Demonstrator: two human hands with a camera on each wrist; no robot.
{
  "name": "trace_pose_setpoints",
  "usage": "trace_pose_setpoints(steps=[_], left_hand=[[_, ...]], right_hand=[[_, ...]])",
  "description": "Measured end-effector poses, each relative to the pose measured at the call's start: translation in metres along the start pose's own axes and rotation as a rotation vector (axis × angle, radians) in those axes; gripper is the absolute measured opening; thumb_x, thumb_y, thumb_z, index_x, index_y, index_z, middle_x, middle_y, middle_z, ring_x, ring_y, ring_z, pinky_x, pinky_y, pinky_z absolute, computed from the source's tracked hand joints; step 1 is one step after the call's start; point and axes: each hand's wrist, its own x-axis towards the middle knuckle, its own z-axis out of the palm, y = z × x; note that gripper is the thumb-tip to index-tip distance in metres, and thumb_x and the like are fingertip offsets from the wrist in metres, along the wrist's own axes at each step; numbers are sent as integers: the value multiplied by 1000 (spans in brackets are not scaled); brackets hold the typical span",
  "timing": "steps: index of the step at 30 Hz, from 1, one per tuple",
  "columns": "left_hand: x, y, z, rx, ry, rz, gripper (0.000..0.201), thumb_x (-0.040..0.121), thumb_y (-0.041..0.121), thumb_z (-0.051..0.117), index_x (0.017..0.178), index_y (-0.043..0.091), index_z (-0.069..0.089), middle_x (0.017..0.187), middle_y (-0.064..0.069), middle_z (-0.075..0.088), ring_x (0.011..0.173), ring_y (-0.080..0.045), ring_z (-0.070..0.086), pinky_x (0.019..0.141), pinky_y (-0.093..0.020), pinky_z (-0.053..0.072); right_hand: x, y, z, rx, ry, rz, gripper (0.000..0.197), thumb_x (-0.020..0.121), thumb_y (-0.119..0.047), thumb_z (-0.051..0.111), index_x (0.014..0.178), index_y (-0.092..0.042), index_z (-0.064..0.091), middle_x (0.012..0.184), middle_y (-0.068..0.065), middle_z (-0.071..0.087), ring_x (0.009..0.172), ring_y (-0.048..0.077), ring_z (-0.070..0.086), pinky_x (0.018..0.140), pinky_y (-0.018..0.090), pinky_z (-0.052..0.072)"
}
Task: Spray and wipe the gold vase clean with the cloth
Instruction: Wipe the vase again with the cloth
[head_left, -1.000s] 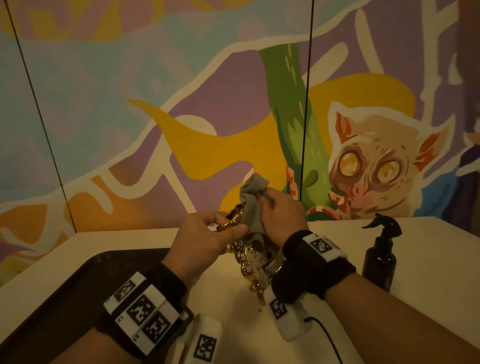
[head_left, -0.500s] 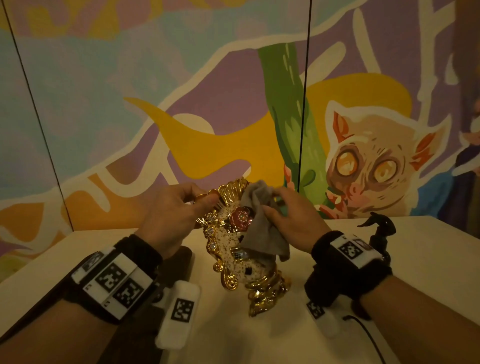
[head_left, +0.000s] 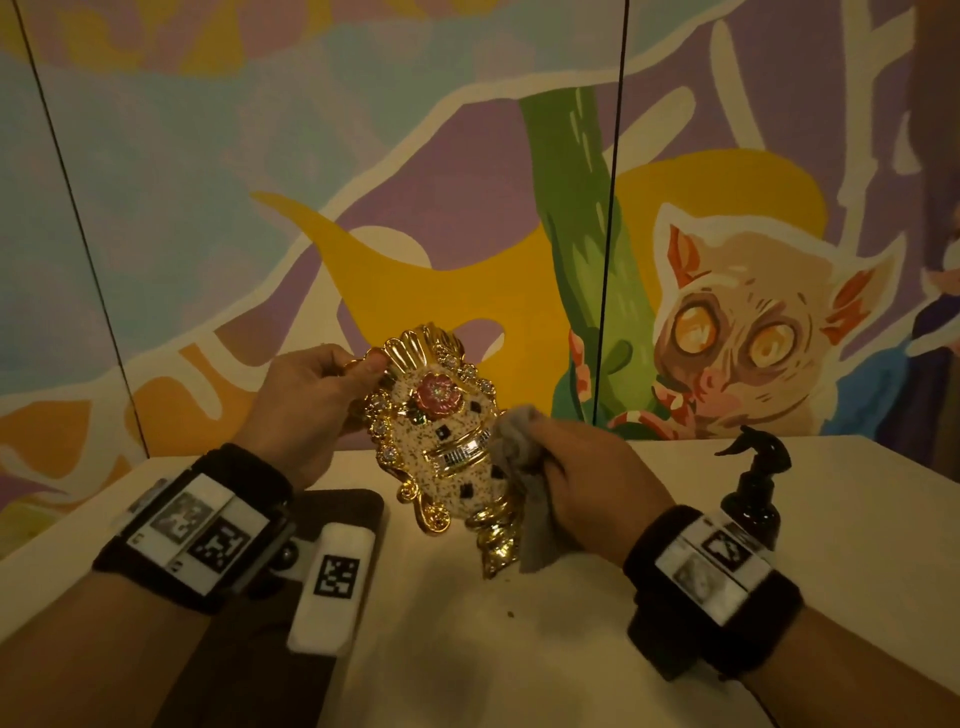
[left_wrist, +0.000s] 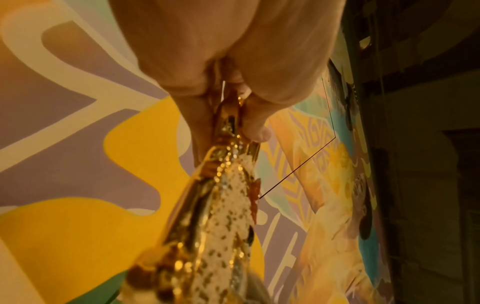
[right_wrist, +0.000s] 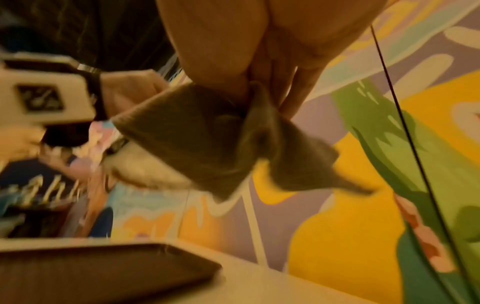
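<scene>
The gold vase, studded with gems and a pink flower, is held up above the table, tilted with its foot down to the right. My left hand grips its upper left rim between thumb and fingers; the left wrist view shows the vase pinched there. My right hand holds the grey cloth bunched against the vase's lower right side. In the right wrist view the cloth hangs from my curled fingers. The dark spray bottle stands on the table to the right, untouched.
A dark tray lies on the table at the left, seen also as the tray in the right wrist view. A painted mural wall rises right behind the table's far edge.
The vase has been turned and lifted so its decorated face shows. The cloth has slid from the vase's top down to its lower right side, and my hands have spread apart.
</scene>
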Motion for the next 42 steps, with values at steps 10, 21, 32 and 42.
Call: trace_pose_setpoints(steps=[10, 21, 32, 42], left_hand=[[1, -6, 3, -68, 82, -32, 19, 90, 16, 60, 77, 3, 55, 73, -8, 62, 54, -10, 64, 49, -25, 52], [-2, -6, 11, -61, 99, -44, 20, 90, 16, 62, 75, 5, 54, 74, -9, 62, 67, -22, 60, 68, -38, 53], [2, -8, 22, -81, 121, -102, 25, 88, 22, 65, 69, 10, 54, 61, -3, 59, 59, -15, 58, 58, -31, 50], [-3, -15, 23, -106, 145, -152, 27, 89, 21, 63, 67, 10, 54, 53, 0, 58, 54, -15, 55, 53, -29, 46]], right_hand=[[-9, -29, 8, -29, -79, -210, 52, 95, -24, 36, 146, -19, 26, 151, -1, 34, 136, 13, 28, 110, 18, 16], [-6, -21, 7, -1, -54, -15, 62, 87, -51, 44, 141, -23, 34, 143, 2, 45, 127, 20, 45, 101, 35, 41], [7, -60, 26, -420, 55, -502, 31, 84, -28, 63, 113, -16, 61, 109, 2, 71, 96, 21, 64, 81, 33, 49], [13, -72, 35, -423, 95, -370, 48, 83, -37, 42, 120, -11, 58, 114, 5, 70, 105, 22, 64, 90, 38, 50]])
